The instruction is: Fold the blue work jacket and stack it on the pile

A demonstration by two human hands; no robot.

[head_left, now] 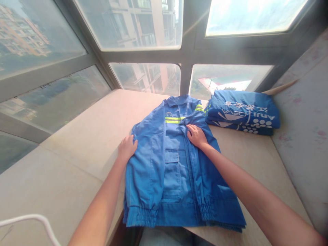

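A blue work jacket (171,177) lies front up, collar away from me, with a yellow-green reflective stripe across the chest and a flap pocket below. Both sleeves are laid inward over its front, with gathered cuffs near the hem. At the jacket's left edge, my left hand (127,147) has its fingers closed on the fabric, the tips partly hidden. My right hand (196,135) is on the right sleeve below the stripe, fingers curled around a fold of cloth. The hem reaches past the front edge of the ledge.
Folded blue garments (243,111) with white print are stacked at the back right, beside the flower-patterned wall (302,136). Windows with grey frames (188,56) border the pale ledge (77,153). A white cable (33,217) curves in at the lower left.
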